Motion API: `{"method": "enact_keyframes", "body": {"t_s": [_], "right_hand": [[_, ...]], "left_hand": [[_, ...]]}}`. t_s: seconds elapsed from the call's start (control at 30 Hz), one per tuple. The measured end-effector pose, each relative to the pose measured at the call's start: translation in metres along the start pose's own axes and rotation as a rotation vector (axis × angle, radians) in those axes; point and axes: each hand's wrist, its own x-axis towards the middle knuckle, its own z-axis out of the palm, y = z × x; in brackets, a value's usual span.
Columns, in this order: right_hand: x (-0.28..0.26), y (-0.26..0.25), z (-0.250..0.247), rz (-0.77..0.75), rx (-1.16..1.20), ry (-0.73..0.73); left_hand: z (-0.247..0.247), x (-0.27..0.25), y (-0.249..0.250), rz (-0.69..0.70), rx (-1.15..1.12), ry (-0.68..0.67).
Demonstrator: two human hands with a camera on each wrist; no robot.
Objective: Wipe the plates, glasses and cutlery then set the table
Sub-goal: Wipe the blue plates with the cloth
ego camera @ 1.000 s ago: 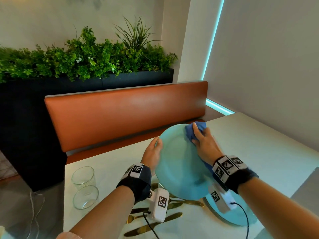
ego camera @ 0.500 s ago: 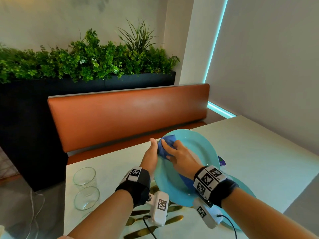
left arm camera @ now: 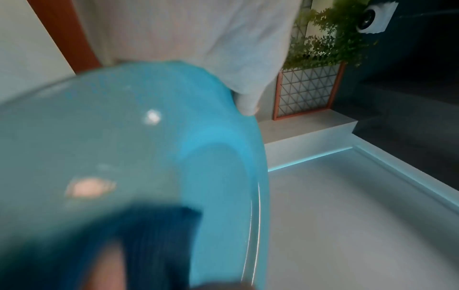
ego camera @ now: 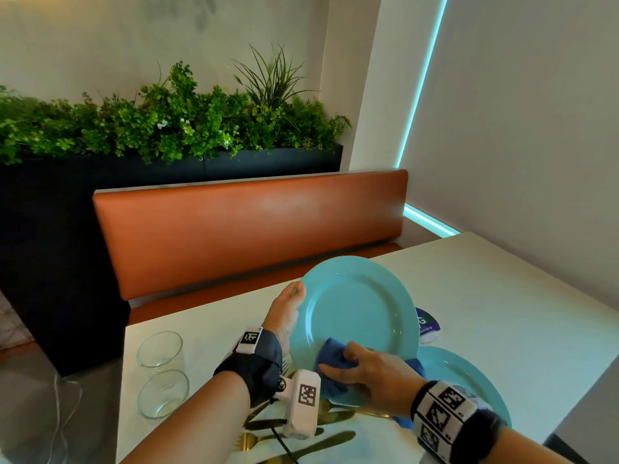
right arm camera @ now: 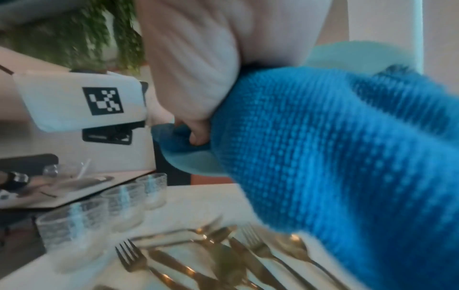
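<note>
My left hand [ego camera: 288, 308] grips the left rim of a teal plate [ego camera: 358, 306], thumb on its front, and holds it tilted up off the table. At the plate's lower edge my right hand [ego camera: 360, 365] grips a bunched blue cloth [ego camera: 330, 358] and presses it on the face. The left wrist view shows the plate [left arm camera: 124, 141] close and blurred, with the cloth [left arm camera: 159, 235] low on it. The cloth [right arm camera: 323, 157] fills most of the right wrist view. A second teal plate [ego camera: 469, 380] lies flat under my right wrist.
Two clear glasses [ego camera: 160, 349] stand at the white table's [ego camera: 502, 296] left edge. Gold cutlery [ego camera: 268, 437] lies below my wrists, forks and knives [right arm camera: 223, 255] together. A small purple-and-white packet [ego camera: 427, 324] lies behind the plate. An orange bench back [ego camera: 251, 229] and planter face me.
The cloth has swept from the plate's upper right, across its upper left, down to the lower edge. The plate now faces me more squarely; my left hand keeps its grip.
</note>
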Motion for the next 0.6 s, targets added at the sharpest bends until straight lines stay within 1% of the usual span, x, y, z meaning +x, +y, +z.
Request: {"method": "enact_keyframes", "body": {"t_s": [0.07, 0.1, 0.13, 0.2, 0.23, 0.27, 0.3, 0.33, 0.4, 0.5, 0.57, 0.6], "right_hand": [[-0.014, 0.021, 0.003, 0.045, -0.021, -0.016], [-0.018, 0.034, 0.003, 0.092, -0.032, 0.004], [-0.018, 0.049, 0.003, 0.172, -0.043, 0.057], [-0.014, 0.076, -0.002, 0.362, -0.013, 0.241], [-0.008, 0.084, -0.006, 0.447, 0.023, 0.322], [0.0, 0.087, -0.007, 0.498, 0.067, 0.381], [0.008, 0.083, -0.009, 0.498, 0.123, 0.43], [0.016, 0.074, -0.011, 0.462, 0.174, 0.473], [0.024, 0.048, -0.012, 0.376, 0.214, 0.491], [0.01, 0.014, -0.001, 0.238, 0.166, 0.364], [-0.009, 0.005, 0.009, 0.132, 0.152, 0.269], [-0.018, 0.008, 0.017, 0.11, 0.151, 0.2]], "left_hand": [[-0.002, 0.001, -0.001, 0.024, 0.032, 0.01], [-0.001, 0.002, -0.001, 0.038, 0.044, -0.001], [0.001, 0.0, 0.0, 0.058, 0.059, -0.016], [0.012, -0.001, 0.0, 0.076, 0.095, -0.063], [0.018, -0.001, -0.001, 0.078, 0.12, -0.086], [0.026, -0.002, -0.001, 0.088, 0.145, -0.106], [0.033, -0.003, -0.002, 0.1, 0.166, -0.117], [0.04, -0.004, -0.004, 0.119, 0.179, -0.118], [0.049, -0.003, -0.005, 0.14, 0.189, -0.104], [0.047, 0.004, -0.004, 0.151, 0.183, -0.01], [0.037, 0.011, -0.005, 0.145, 0.166, 0.053], [0.034, 0.012, -0.005, 0.143, 0.164, 0.071]]}}
